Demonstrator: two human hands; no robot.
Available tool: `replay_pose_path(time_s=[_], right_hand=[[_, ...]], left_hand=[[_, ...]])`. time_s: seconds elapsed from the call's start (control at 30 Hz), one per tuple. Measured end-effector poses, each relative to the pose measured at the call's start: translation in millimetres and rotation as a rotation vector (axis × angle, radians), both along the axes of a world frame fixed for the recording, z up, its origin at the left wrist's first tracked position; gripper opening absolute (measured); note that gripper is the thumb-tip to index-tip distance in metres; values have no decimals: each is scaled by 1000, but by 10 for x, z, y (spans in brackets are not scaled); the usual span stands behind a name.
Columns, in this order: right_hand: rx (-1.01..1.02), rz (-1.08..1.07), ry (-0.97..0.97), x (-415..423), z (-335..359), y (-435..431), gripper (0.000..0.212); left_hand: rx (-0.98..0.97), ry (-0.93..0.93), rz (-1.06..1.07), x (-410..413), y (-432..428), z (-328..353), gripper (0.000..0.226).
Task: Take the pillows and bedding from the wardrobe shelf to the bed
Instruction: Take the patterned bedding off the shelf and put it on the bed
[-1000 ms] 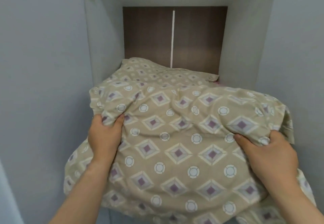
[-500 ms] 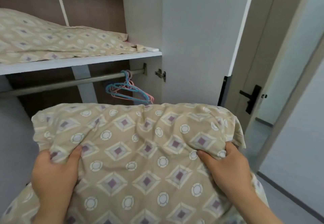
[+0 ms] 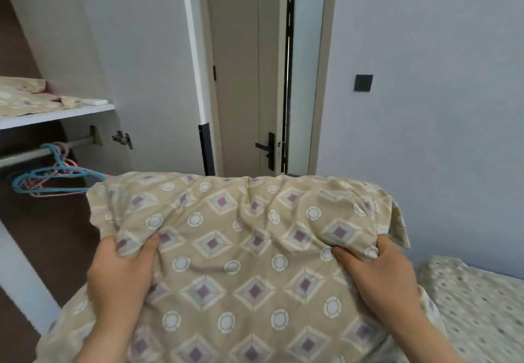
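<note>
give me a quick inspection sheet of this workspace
surface: bed at lower right, spotted cover, only a corner in view
job's things: patterned pillow held in front of the person, off the shelf; more matching bedding lies on the wardrobe shelf
clutter: blue and pink hangers on the rail under the shelf
hands: left hand and right hand each grip the pillow's cover
cables: nothing seen
surroundings: open wardrobe at left, door with dark handle ahead, dark wall switch on the wall at right
</note>
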State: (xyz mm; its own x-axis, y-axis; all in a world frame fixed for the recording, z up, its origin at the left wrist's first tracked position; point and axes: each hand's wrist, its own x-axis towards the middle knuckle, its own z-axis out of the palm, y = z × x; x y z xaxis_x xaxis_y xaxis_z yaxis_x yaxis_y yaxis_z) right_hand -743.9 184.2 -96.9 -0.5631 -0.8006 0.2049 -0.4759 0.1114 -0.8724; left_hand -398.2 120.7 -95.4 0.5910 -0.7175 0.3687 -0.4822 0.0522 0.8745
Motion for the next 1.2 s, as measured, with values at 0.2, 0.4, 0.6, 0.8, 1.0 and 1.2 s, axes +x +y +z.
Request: replay_pose_path(time_s=[0.2,0.4,0.6,0.8,1.0,1.2], right_hand=[[6,-210,-1,-1078,-62,838,49],[-32,-441,21,-2037,-93,1775,49],[-6,-707,-1,-2715,-251,2682,46],[20,-1063,-88,-3184,-523,3723,48],[6,-1389,-166,-3154,-852,4540,37],[50,-1708,-273,-2677,-1320,5211,36]], left_hand=[[-31,-45,-205,-1262,195,91,51],[-81,-64,-473,-2604,318,58,45],[-54,-73,-784,-3968,450,-57,49],[30,-77,-1176,-5595,889,-216,45],[167,-100,-1571,-6844,1549,-598,50],[341,-173,-1917,-7489,2442,-1241,47]])
